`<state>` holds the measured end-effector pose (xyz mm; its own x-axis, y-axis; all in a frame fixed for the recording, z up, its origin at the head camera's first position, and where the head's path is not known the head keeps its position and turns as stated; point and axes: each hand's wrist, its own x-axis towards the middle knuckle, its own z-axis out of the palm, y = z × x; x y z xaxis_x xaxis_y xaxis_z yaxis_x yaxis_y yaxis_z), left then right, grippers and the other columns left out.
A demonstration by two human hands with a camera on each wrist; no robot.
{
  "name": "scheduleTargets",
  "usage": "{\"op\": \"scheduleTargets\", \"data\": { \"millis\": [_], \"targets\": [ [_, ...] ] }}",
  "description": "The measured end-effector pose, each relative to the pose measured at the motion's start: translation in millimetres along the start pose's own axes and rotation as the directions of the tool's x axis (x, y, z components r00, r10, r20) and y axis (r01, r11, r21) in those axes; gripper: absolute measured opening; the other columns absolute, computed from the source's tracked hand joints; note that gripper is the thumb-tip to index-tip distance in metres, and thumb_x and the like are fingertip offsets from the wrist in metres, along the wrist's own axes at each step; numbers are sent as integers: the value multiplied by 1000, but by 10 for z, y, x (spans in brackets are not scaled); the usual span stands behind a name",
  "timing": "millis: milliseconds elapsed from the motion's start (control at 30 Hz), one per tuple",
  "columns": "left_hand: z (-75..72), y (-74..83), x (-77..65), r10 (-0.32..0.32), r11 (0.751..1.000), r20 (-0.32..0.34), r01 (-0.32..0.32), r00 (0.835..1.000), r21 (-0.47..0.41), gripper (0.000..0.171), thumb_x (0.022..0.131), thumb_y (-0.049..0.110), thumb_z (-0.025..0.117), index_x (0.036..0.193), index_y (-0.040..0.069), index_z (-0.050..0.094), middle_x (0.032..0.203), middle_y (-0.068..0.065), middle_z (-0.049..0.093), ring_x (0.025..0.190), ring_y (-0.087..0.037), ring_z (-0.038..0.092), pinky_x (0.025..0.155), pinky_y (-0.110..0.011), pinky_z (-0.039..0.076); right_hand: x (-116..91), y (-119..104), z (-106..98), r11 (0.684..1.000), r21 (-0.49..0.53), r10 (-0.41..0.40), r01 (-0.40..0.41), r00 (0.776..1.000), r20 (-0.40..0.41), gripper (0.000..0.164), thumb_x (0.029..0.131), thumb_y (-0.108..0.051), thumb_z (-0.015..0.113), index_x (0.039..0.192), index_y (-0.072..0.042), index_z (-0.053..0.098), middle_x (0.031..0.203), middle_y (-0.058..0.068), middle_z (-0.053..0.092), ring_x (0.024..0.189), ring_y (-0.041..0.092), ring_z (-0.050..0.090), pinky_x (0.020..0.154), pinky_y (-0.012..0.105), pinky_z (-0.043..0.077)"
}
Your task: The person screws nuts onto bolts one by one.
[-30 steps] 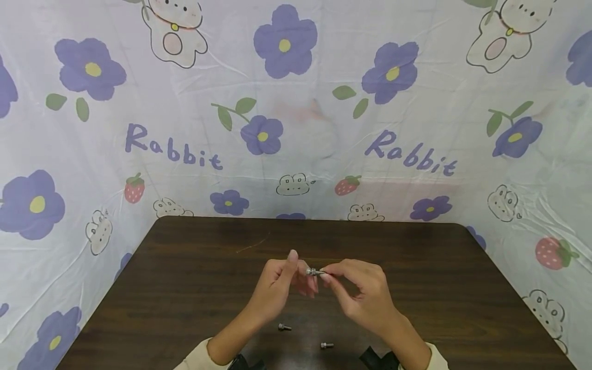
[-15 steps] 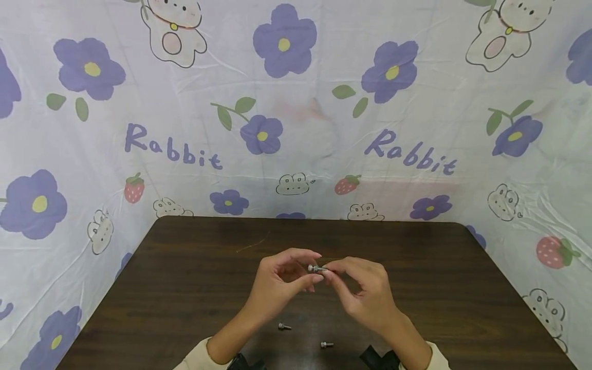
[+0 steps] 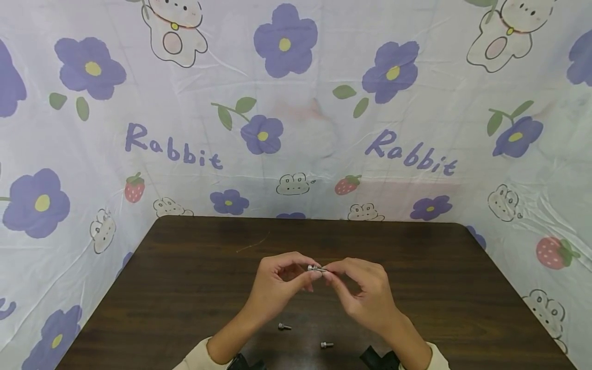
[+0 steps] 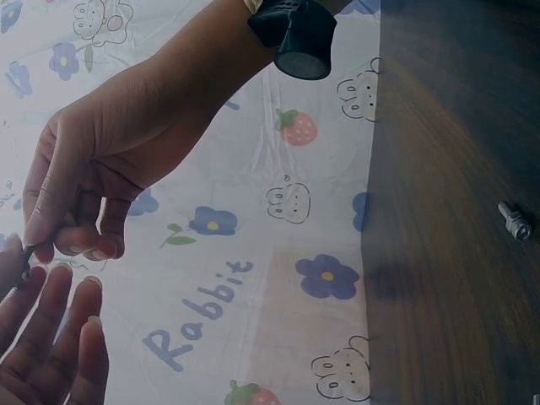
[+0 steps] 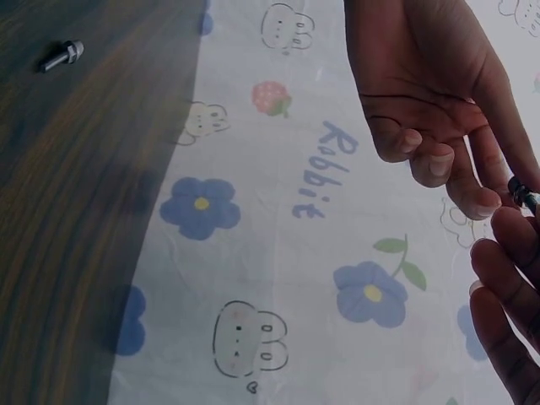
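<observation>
A small silvery bolt is held level between both hands, above the middle of the table. My right hand pinches its shank end between thumb and forefinger. From the other side, my left hand brings thumb and forefinger together around the bolt beside its head, the other fingers loosely bent behind. Looking from the right wrist, the bolt's dark head shows at the left thumb, and the right fingertips sit just below. In the left wrist view, the right hand reaches in from above; the bolt is mostly covered by fingers.
Two more bolts lie on the dark wooden table: one bolt near the left forearm, another bolt closer to the front. Behind and beside the table hangs a white cloth printed with flowers and rabbits.
My left hand has turned from fingers spread with the thumb up to thumb and forefinger closing on the bolt. The right hand keeps its pinch, barely moving.
</observation>
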<state>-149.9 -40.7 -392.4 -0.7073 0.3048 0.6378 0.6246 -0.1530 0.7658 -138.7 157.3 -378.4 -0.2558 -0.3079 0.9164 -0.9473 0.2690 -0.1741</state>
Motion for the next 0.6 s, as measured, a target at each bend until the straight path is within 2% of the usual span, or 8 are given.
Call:
{"op": "scheduleTargets", "data": {
  "millis": [100,200,433,533,600],
  "targets": [
    [5,5,4,-25,1000,2,25,1000,0,3,94,6,73,94,6,75,80,-10,72,56,-31,66,52,-33,58,-3,-1,-1,1000,-1,-2,2,1000,2,20,102,-18,65,92,-3,72,75,3,70,63,11,66,59,24,56],
    [8,0,-4,-52,999,10,53,999,-6,11,97,7,69,88,6,74,77,-11,71,56,-32,65,53,-34,58,-11,-4,5,1000,-1,0,0,1000,5,20,102,-19,65,92,-3,72,75,3,71,63,11,66,60,23,56],
    [11,-19,-9,-101,995,35,100,994,5,35,106,13,54,77,7,73,69,-8,71,57,-23,68,54,-38,59,-4,-5,10,1000,-4,-2,2,1000,1,19,101,-18,65,92,-3,72,75,2,70,63,11,66,59,23,56],
    [2,-16,-7,-118,993,30,118,993,-15,35,109,14,49,87,7,75,74,-9,73,58,-24,69,54,-43,59,8,-2,-1,1000,-6,0,0,1000,-11,20,101,-19,65,91,-3,72,74,2,70,63,11,66,59,22,55],
    [-3,-14,-10,-97,995,27,98,995,-33,24,107,12,54,98,7,75,80,-11,74,58,-25,68,55,-44,59,10,2,-7,1000,-5,3,-3,1000,-17,21,102,-19,65,91,-2,72,73,2,70,62,11,66,59,21,55]
  ]
}}
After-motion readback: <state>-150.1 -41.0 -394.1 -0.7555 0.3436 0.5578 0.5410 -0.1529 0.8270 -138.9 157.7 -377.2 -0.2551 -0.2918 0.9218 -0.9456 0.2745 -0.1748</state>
